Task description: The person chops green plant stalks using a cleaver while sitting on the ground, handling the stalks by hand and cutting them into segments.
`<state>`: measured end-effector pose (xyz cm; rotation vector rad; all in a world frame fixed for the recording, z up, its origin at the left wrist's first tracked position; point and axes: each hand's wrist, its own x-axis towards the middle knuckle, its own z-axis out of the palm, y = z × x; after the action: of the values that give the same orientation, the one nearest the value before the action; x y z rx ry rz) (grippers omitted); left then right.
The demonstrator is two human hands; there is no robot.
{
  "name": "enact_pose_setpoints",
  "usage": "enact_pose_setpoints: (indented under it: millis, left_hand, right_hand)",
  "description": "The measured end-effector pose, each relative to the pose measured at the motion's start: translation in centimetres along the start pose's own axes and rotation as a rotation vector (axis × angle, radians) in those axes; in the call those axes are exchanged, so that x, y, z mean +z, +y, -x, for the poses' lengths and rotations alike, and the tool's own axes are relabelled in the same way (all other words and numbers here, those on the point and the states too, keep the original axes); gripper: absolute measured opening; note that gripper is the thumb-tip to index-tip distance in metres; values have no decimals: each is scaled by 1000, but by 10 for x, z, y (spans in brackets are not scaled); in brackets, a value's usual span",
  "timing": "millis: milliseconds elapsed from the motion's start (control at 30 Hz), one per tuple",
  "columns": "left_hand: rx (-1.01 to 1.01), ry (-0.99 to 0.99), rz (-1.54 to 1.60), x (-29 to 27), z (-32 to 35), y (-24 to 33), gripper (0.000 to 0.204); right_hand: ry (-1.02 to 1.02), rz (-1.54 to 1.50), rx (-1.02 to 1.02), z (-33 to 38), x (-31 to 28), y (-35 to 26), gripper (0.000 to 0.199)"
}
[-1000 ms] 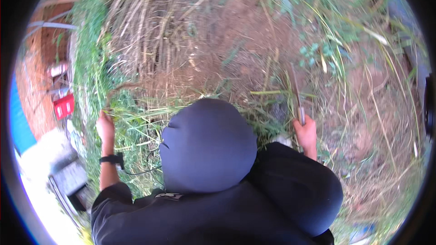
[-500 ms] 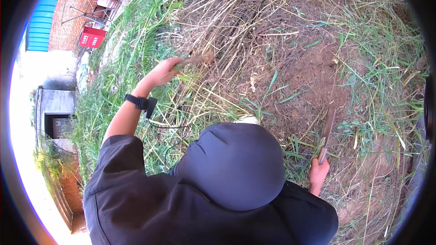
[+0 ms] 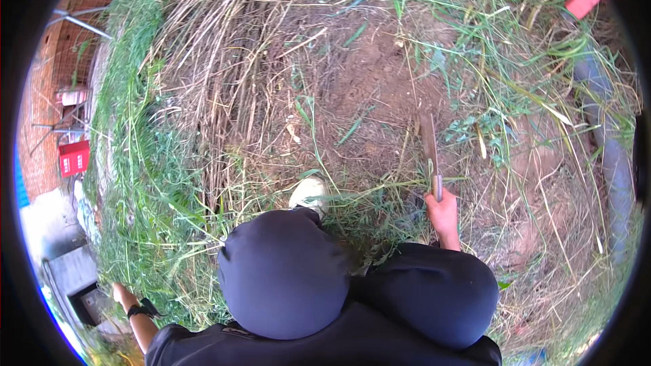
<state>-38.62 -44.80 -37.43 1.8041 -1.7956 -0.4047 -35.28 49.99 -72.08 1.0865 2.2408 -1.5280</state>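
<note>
My right hand (image 3: pixel 443 213) is closed around the pale handle of a long, narrow, brown blade-like tool (image 3: pixel 429 146). The tool points away from me, low over the bare soil and cut grass. Far out to the left, beside the tall green weeds, is my left hand (image 3: pixel 125 297), with a black strap on its wrist. Its fingers are too small and unclear to read, and nothing shows in them. My bent knees (image 3: pixel 285 274) are in front of me, and a pale shoe (image 3: pixel 308 194) stands in the grass beyond the left one.
Dry stalks (image 3: pixel 224 61) lie in a heap ahead on the left, next to a strip of green weeds (image 3: pixel 135 183). Brown soil (image 3: pixel 380 88) spreads ahead. A grey pipe (image 3: pixel 614 169) runs along the right. A red box (image 3: pixel 73 158) stands by the brick wall (image 3: pixel 42 125).
My left hand has swung back and out to the left; the brown clump or stalk it held is out of sight. The view has turned, and the right hand still grips the tool.
</note>
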Motion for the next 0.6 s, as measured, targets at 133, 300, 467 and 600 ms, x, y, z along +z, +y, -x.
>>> enact_pose_setpoints:
  millis: [133, 300, 467, 600]
  left_hand:
    - [855, 48, -636, 119, 45, 77, 42]
    - [1810, -608, 13, 314, 477, 228, 31]
    - [2607, -963, 716, 281, 825, 209, 23]
    - [2973, -864, 233, 284, 939, 117, 8]
  right_hand:
    - [-6, -26, 14, 3, -1, -12, 28]
    - [62, -36, 29, 16, -9, -17, 28]
    - [136, -35, 32, 34, -8, -8, 28]
    - [201, -99, 88, 46, -16, -6, 25]
